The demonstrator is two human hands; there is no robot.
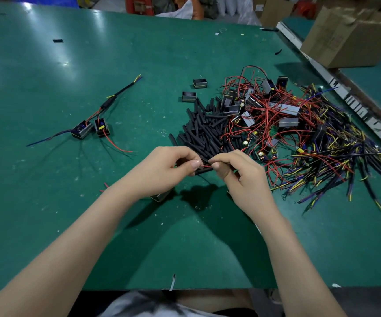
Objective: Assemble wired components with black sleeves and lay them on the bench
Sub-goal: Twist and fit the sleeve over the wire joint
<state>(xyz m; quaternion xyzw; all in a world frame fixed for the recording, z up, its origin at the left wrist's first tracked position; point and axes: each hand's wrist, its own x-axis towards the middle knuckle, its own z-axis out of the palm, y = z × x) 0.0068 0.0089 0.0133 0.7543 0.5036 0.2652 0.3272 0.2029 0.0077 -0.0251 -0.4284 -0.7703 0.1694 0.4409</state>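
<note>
Left grip (162,170) and right grip (237,175) pinch one red wire (205,166) above a black sleeve (204,171); sleeve pile (205,131) just behind, wire tangle (310,133) right, finished units (91,129) far left on worktop (47,202).

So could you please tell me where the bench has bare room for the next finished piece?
Bare green bench lies behind the finished assemblies and in front of them, left of the left hand. Right is crowded: sleeve pile, wire tangle.

Bright overhead light puts white glare streaks on the green bench (47,72) at upper left. Soft dark shadows fall beneath the forearms and beside the wire pile (299,133). The wide lens bends the edges, and the background clutter looks slightly soft.
</note>
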